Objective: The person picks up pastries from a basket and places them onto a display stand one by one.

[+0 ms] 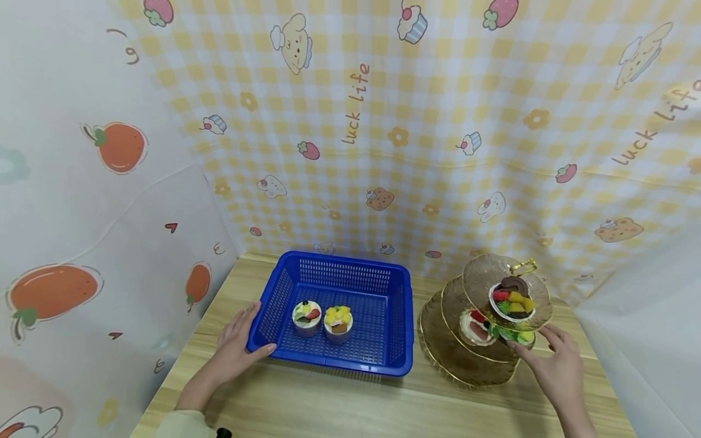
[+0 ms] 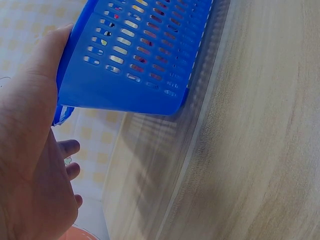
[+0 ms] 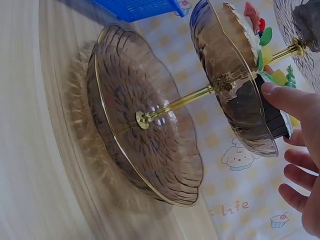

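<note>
A blue plastic basket (image 1: 384,359) holds two toy fruit-topped cakes, one with mixed fruit (image 1: 306,316) and one with yellow pieces (image 1: 338,322). My left hand (image 1: 238,340) rests at the basket's front left corner, thumb along the front rim, fingers extended along the left side. At right, a three-tier smoky plate stand (image 1: 465,368) bears more toy cakes. My right hand (image 1: 558,365) pinches a dark-cupped cake with green topping (image 1: 519,336) at the middle tier's right edge; in the right wrist view the thumb lies against its dark cup (image 3: 272,107).
A chocolate-and-fruit cake (image 1: 512,299) sits on the top tier, partly above the middle one. A cream cake with red fruit (image 1: 475,328) is beside the pinched cake. Behind the wooden table (image 1: 306,407) hangs a yellow checked cloth (image 1: 350,170).
</note>
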### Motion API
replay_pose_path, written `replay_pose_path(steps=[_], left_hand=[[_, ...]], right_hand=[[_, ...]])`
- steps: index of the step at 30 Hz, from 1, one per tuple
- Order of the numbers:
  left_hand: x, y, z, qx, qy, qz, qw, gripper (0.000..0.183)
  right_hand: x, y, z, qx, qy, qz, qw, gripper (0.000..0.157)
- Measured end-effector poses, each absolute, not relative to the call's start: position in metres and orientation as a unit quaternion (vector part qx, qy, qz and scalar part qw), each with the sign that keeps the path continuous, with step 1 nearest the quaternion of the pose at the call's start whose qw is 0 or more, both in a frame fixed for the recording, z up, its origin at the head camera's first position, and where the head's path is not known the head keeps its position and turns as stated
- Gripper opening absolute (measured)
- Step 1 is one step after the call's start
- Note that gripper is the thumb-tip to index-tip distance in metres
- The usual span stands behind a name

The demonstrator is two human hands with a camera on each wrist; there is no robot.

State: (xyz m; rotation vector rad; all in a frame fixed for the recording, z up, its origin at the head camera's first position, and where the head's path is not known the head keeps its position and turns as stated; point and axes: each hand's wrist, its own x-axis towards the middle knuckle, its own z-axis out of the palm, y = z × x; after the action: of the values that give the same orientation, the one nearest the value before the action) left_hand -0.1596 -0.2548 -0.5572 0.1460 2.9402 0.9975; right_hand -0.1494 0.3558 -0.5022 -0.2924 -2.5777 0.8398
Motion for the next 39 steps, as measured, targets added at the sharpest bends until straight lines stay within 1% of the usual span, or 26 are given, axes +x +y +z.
replay_pose_path(steps=[4, 8, 18, 22, 24, 25, 29, 31, 33, 36, 39], left_hand=[[-0.159, -0.254, -0.556, 0.048, 0.946, 0.321, 0.017, 0.101], [-0.159, -0.254, -0.556, 0.048, 0.946, 0.321, 0.017, 0.101], [-0.159, -0.254, -0.556, 0.047, 0.945, 0.323, 0.016, 0.101], [-0.158, -0.255, -0.556, 0.047, 0.945, 0.322, 0.017, 0.101], [-0.158, -0.255, -0.555, 0.047, 0.945, 0.322, 0.017, 0.101], [-0.158, -0.255, -0.555, 0.047, 0.945, 0.322, 0.017, 0.101], [-0.158, -0.254, -0.555, 0.046, 0.945, 0.323, 0.017, 0.101], [-0.158, -0.254, -0.554, 0.046, 0.945, 0.324, 0.018, 0.101], [-0.158, -0.254, -0.554, 0.047, 0.945, 0.323, 0.018, 0.101], [-0.158, -0.254, -0.555, 0.047, 0.945, 0.323, 0.020, 0.101], [-0.159, -0.255, -0.555, 0.046, 0.945, 0.323, 0.021, 0.101]], right_hand=[[-0.150, 0.357, -0.502, -0.085, -0.927, 0.307, 0.199, 0.061], [-0.151, 0.359, -0.503, -0.075, -0.933, 0.304, 0.179, 0.061], [-0.151, 0.361, -0.501, -0.073, -0.935, 0.307, 0.162, 0.069], [-0.143, 0.356, -0.494, -0.097, -0.929, 0.319, 0.164, 0.074], [-0.136, 0.350, -0.491, -0.113, -0.918, 0.332, 0.184, 0.071], [-0.133, 0.347, -0.490, -0.118, -0.910, 0.340, 0.205, 0.068], [-0.116, 0.331, -0.492, -0.102, -0.865, 0.378, 0.315, 0.054], [-0.107, 0.321, -0.497, -0.076, -0.843, 0.395, 0.357, 0.052], [-0.100, 0.311, -0.505, -0.041, -0.826, 0.413, 0.382, 0.049], [-0.096, 0.291, -0.519, 0.043, -0.806, 0.427, 0.408, 0.046], [-0.099, 0.267, -0.529, 0.123, -0.800, 0.431, 0.398, 0.050]])
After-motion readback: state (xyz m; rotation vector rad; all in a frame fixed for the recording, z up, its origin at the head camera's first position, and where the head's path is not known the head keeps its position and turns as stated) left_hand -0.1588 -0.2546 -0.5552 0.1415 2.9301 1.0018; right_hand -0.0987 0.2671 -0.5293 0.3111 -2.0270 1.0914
